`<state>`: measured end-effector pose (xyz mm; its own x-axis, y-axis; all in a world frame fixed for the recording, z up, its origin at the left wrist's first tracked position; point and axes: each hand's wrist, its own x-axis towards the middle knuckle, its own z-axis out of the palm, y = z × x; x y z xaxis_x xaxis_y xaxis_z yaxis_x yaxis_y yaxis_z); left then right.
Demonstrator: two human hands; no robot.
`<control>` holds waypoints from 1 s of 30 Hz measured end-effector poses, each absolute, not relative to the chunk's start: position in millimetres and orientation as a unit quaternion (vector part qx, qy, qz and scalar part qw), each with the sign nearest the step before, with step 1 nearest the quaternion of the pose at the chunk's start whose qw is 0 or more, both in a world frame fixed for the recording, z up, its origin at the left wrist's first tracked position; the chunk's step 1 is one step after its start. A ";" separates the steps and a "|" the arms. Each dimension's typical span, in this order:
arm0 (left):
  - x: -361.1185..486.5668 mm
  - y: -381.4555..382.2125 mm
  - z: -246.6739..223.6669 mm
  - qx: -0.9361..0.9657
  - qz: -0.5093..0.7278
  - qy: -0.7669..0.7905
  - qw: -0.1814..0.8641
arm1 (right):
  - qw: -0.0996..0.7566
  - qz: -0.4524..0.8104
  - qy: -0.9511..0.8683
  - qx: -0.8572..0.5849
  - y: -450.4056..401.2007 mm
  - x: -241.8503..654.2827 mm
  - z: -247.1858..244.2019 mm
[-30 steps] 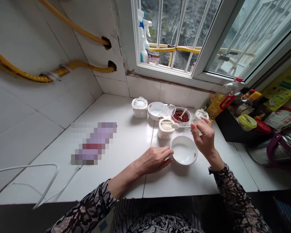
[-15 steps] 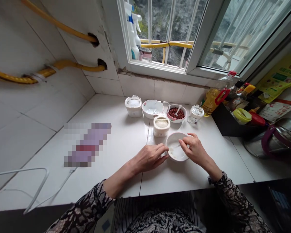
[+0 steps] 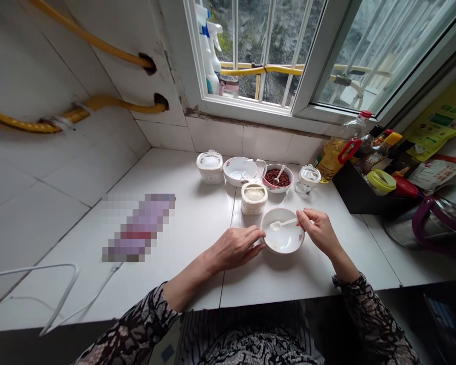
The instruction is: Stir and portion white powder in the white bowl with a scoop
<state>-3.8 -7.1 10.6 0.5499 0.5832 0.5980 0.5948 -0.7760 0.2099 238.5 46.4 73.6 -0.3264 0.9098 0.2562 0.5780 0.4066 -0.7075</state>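
Observation:
A white bowl (image 3: 283, 243) with a thin coloured rim stands on the white tiled counter before me. My left hand (image 3: 243, 247) grips its left edge between thumb and fingers. Pinched in my right hand (image 3: 316, 228) is the handle of a small white spoon (image 3: 279, 225), held at the bowl's right rim. The spoon's head points left over the inside of the bowl. Just behind the bowl sits a white container (image 3: 254, 198) with something pale under its clear lid. Whether the bowl holds anything is hard to make out.
Along the back stand a lidded white container (image 3: 210, 175), another bowl (image 3: 233, 177), a bowl of red beans (image 3: 276, 177) with a spoon, and a glass jar (image 3: 307, 180). To the right are an oil bottle (image 3: 336, 152), a black box of condiments (image 3: 349, 190) and a metal pot (image 3: 399, 223).
My right hand has moved right, from over the bowl to its right rim, bringing the spoon along and into clearer view. My left hand stays at the bowl's left edge.

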 end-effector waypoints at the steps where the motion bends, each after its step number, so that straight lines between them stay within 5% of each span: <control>1: -3.9 -7.1 10.6 -0.880 -0.335 -0.335 0.009 | 0.330 0.276 -0.763 -0.482 46.2 239.3 73.5; 10: -2.5 -7.1 12.3 -0.879 -0.344 -0.330 0.017 | 0.392 0.361 -0.717 -0.448 64.1 232.6 75.1; 18: -2.5 -7.1 11.9 -0.880 -0.340 -0.332 0.021 | 0.476 0.076 -0.793 -0.373 80.6 188.4 105.6; 22: -1.5 -7.4 12.8 -0.879 -0.338 -0.335 0.033 | 0.392 -0.106 -0.858 -0.314 80.8 172.5 99.7; 30: -1.6 -7.5 10.2 -0.878 -0.334 -0.340 0.036 | 0.406 -0.107 -0.848 -0.323 72.5 191.4 106.1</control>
<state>-1.6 -7.5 10.2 0.5455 0.5731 0.6116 0.6212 -0.7663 0.1640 191.4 72.5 106.1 -0.4611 0.4610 0.7582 0.6342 0.7688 -0.0817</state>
